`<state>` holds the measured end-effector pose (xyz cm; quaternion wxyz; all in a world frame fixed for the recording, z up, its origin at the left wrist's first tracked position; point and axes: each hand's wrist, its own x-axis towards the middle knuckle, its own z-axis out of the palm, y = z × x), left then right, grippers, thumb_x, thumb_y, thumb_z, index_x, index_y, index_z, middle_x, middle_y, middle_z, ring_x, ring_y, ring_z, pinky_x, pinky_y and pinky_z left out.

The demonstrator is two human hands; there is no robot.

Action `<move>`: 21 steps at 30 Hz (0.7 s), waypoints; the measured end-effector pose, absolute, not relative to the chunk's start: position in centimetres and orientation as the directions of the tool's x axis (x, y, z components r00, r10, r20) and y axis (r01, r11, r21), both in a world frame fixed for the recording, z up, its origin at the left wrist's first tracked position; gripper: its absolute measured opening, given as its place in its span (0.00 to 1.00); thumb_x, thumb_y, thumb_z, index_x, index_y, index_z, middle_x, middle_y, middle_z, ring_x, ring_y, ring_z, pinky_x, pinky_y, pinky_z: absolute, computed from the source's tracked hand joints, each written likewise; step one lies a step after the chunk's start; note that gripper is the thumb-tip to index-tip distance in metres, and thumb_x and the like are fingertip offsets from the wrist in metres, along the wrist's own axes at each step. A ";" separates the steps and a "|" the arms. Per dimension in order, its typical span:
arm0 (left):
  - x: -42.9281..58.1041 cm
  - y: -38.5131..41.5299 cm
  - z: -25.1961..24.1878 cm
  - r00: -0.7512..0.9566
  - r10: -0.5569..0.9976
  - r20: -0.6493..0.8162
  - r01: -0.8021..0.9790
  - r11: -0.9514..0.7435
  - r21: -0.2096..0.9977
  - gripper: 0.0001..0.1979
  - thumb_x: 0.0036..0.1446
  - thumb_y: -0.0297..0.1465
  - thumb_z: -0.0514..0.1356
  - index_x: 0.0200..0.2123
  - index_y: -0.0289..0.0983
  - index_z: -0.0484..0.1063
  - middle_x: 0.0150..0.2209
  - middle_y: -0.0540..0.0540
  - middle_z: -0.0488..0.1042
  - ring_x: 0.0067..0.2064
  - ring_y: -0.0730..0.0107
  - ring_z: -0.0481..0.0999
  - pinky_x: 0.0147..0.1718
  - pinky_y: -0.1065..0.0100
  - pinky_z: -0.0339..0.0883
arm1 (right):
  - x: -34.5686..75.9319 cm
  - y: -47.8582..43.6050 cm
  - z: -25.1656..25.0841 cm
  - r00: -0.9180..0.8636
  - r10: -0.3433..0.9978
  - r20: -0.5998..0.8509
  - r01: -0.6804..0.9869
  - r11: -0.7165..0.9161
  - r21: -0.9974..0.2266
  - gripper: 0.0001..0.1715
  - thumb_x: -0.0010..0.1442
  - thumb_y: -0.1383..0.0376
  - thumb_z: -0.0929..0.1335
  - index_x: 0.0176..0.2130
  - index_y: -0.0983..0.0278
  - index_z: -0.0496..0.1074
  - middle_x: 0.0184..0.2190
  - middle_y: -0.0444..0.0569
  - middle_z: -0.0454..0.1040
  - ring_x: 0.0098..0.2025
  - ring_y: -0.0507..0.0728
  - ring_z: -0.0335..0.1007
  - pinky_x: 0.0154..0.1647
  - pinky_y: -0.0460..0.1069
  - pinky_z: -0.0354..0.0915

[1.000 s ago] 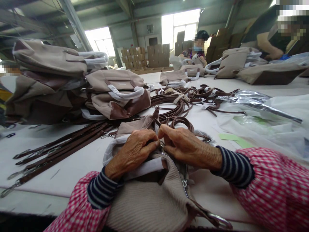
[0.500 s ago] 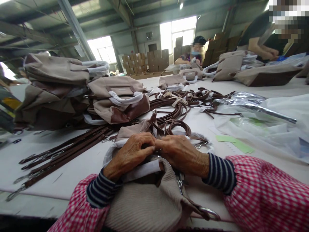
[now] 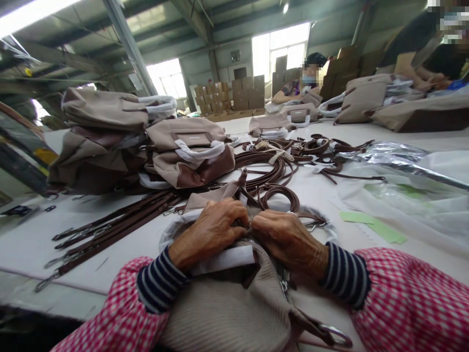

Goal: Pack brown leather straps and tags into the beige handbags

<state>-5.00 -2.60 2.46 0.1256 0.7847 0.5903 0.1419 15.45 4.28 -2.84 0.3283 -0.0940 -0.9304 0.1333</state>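
Note:
A beige ribbed handbag [image 3: 220, 308] lies in front of me with its zippered mouth partly open. My left hand [image 3: 210, 230] is closed with thumb and fingers pinching the bag's edge at the far end of the zipper [image 3: 266, 254]. Just across a small gap, my right hand [image 3: 289, 239] is curled shut on the same edge. What exactly lies between the fingertips is hidden. White wrapping covers the bag's handle [image 3: 223, 259], which passes under my left wrist. A brown tab with a metal ring [image 3: 335, 335] sticks out at the near right corner.
Stacked handbags [image 3: 106, 110] stand at the left, with another bag [image 3: 186, 134] beside them. Brown straps with metal clips [image 3: 110, 230] and coiled straps [image 3: 280, 198] lie around. Green paper slips [image 3: 373, 225] and clear plastic [image 3: 436, 195] are at right. Two people work across the table.
The view has turned slightly left, so the scene sits further right. My fingertips, close together before, now show a small gap between the two hands. Both still hold the bag's edge.

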 end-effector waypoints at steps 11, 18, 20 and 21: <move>-5.4 -3.2 1.6 0.246 0.954 0.170 0.783 -0.299 0.546 0.11 0.70 0.35 0.60 0.36 0.38 0.76 0.38 0.49 0.77 0.43 0.64 0.74 0.45 0.63 0.63 | 16.4 3.7 1.2 -0.899 0.356 0.253 0.302 0.925 -0.229 0.06 0.68 0.74 0.63 0.41 0.66 0.67 0.37 0.51 0.73 0.35 0.56 0.66 0.37 0.50 0.59; -5.0 -4.0 2.7 0.089 0.974 0.210 0.533 -0.225 0.816 0.13 0.72 0.38 0.55 0.39 0.37 0.74 0.38 0.49 0.76 0.40 0.67 0.73 0.44 0.65 0.64 | 17.4 2.7 3.0 -0.913 0.364 0.186 0.372 0.928 0.011 0.11 0.65 0.79 0.64 0.44 0.66 0.69 0.41 0.53 0.75 0.41 0.60 0.67 0.36 0.51 0.60; -5.0 -4.0 2.8 0.049 0.974 0.219 0.507 -0.213 0.835 0.13 0.73 0.37 0.53 0.38 0.37 0.71 0.39 0.48 0.77 0.41 0.67 0.73 0.46 0.65 0.64 | 17.5 2.8 2.8 -0.898 0.385 0.214 0.408 0.910 0.073 0.10 0.68 0.78 0.64 0.43 0.66 0.69 0.40 0.52 0.75 0.40 0.60 0.67 0.35 0.51 0.59; -5.0 -4.0 2.7 0.047 0.975 0.217 0.491 -0.212 0.845 0.13 0.73 0.37 0.51 0.38 0.38 0.69 0.38 0.49 0.77 0.40 0.68 0.73 0.46 0.65 0.64 | 17.6 2.9 2.8 -0.894 0.382 0.234 0.413 0.905 0.099 0.09 0.69 0.77 0.64 0.42 0.65 0.70 0.39 0.52 0.75 0.40 0.59 0.67 0.35 0.52 0.58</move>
